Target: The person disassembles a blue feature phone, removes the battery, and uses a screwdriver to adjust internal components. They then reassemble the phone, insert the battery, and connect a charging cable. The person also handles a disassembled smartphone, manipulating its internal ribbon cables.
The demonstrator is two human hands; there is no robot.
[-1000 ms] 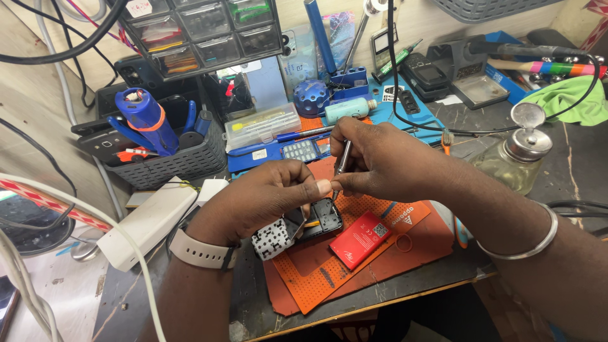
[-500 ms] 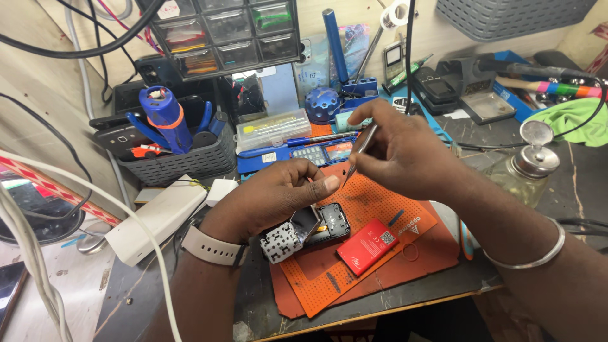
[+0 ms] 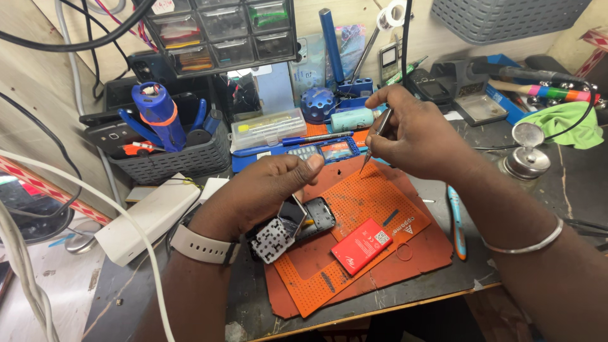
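Note:
My left hand (image 3: pixel 266 190) rests on a small black phone body (image 3: pixel 310 218) that lies opened on the orange work mat (image 3: pixel 373 209). Its thumb and fingers pinch a thin dark part above the phone. A white keypad piece (image 3: pixel 273 239) lies beside the phone under my wrist. My right hand (image 3: pixel 411 130) is raised above the mat and holds a slim metal screwdriver (image 3: pixel 375 140) with its tip pointing down. A red flat battery (image 3: pixel 361 246) lies on the mat to the right of the phone.
A grey basket (image 3: pixel 168 161) with tools and a blue torch stands at the back left. A drawer cabinet (image 3: pixel 218 31), a clear parts box (image 3: pixel 267 128) and a blue tray (image 3: pixel 316 152) line the back. A metal dispenser (image 3: pixel 525 158) and green cloth (image 3: pixel 563 123) sit right. Blue-handled tweezers (image 3: pixel 457 218) lie by the mat.
My right hand has lifted the screwdriver away from the phone and moved it up and to the right. My left hand has stayed on the phone.

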